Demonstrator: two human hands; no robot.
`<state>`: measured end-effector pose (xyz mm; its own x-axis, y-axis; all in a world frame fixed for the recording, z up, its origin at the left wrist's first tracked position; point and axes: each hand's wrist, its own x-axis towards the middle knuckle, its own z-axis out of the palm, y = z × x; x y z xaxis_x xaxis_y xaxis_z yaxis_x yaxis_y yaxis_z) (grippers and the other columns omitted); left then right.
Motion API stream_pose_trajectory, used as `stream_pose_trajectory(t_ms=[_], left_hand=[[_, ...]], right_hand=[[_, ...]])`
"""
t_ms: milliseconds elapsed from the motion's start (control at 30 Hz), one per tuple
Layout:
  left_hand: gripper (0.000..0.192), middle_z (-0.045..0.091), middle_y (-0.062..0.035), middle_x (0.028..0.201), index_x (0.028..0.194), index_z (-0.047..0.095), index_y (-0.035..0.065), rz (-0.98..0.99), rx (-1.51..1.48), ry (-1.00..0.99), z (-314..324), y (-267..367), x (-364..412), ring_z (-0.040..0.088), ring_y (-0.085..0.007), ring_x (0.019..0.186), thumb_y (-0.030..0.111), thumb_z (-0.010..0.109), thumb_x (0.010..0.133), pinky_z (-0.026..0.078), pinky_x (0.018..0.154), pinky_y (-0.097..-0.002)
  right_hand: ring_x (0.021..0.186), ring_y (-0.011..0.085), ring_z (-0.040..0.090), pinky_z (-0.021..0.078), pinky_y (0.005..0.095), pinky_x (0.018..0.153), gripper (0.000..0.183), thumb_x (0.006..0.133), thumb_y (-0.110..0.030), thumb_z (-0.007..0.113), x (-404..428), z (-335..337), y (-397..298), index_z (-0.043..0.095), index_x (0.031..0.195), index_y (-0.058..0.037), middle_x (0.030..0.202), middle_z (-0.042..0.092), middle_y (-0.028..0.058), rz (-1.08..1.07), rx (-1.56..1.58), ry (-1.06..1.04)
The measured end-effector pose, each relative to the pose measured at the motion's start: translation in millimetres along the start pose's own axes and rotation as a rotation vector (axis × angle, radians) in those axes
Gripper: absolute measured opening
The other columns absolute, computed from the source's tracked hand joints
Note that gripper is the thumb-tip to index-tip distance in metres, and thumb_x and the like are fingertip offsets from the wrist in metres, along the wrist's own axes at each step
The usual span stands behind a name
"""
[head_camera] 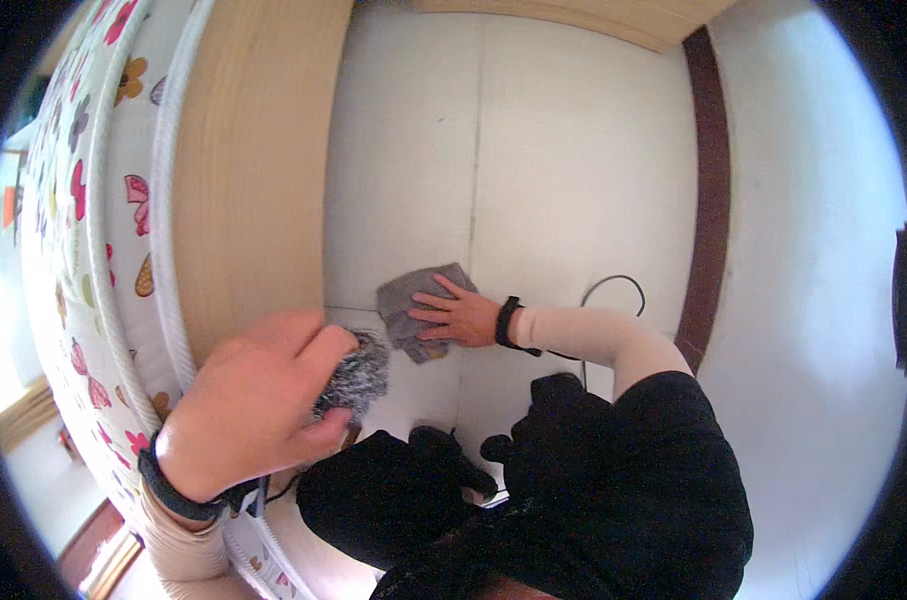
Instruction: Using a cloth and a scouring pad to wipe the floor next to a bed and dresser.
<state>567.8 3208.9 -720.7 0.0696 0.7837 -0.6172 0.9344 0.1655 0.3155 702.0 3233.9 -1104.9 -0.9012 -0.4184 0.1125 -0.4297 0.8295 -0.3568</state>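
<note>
Flat on the pale tile floor lies a grey cloth, partly folded. My right hand rests on top of it with the fingers spread; the palm side is hidden. Closer to the camera, at the left, my left hand is curled around a mottled grey, fuzzy bundle. Its exact kind is not clear, and the fingers hide part of it. Both wrists wear black bands over beige sleeves. My left hand overlaps the wooden bed side panel in the view.
A mattress with a flower and butterfly print stands along the left. Dark brown skirting runs below the white wall at the right. A wooden board spans the far end. A thin black cable loops near my right arm.
</note>
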Motion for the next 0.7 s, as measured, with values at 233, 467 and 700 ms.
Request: stream_pose_trajectory(t_ms=[233, 467, 700], left_hand=[[0.038, 0.051, -0.0152, 0.088, 0.098, 0.052, 0.0045, -0.046, 0.054, 0.012, 4, 10, -4, 0.053, -0.0354, 0.083, 0.015, 0.068, 0.065, 0.045, 0.07, -0.0411], [0.037, 0.05, -0.0158, 0.086, 0.097, 0.052, 0.0038, 0.02, 0.103, 0.097, 4, 11, 4, 0.052, -0.0355, 0.083, 0.014, 0.068, 0.064, 0.044, 0.072, -0.0411], [0.04, 0.049, -0.0156, 0.086, 0.097, 0.052, 0.0035, 0.013, 0.106, 0.088, 8, 14, -3, 0.051, -0.0355, 0.083, 0.013, 0.069, 0.062, 0.043, 0.072, -0.0415]], right_hand=[[0.137, 0.0301, 0.017, 0.0135, 0.059, 0.107, 0.063, 0.071, -0.016, 0.061, -142, -12, 42, 0.044, 0.13, -0.0268, 0.143, 0.031, 0.0049, 0.616, 0.023, 0.18], [0.138, 0.0347, 0.01, 0.0114, 0.0626, 0.104, 0.063, 0.08, -0.017, 0.058, -217, -7, 55, 0.034, 0.138, -0.0214, 0.149, 0.019, 0.0093, 1.603, -0.085, 0.535], [0.138, 0.0344, 0.01, 0.0089, 0.0644, 0.104, 0.069, 0.075, -0.02, 0.066, -199, 24, -66, 0.037, 0.137, -0.0261, 0.149, 0.019, 0.0086, 1.231, 0.097, 0.268]])
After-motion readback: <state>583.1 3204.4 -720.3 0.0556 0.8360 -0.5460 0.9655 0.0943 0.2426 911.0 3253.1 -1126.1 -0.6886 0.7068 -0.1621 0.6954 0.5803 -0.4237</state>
